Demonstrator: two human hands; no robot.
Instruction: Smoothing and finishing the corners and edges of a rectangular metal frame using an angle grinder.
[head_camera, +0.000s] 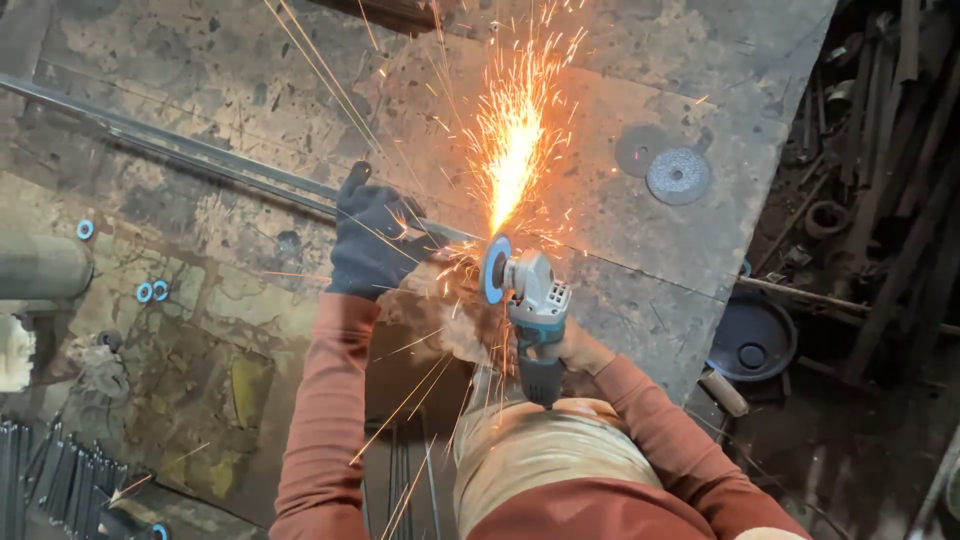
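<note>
A long metal rod (230, 165) is laid across the worn steel table (640, 110) and is clasped near its end by the gloved left hand (372, 245). An angle grinder (525, 300) is gripped by the bare right hand (578, 350), its disc meeting the rod's end; sparks (510, 150) are thrown upward. A loose disc (678, 176) lies well apart.

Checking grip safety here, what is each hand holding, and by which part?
The right hand holds the angle grinder by its rear body. The gloved left hand pins the long metal bar beside the cut.
</note>
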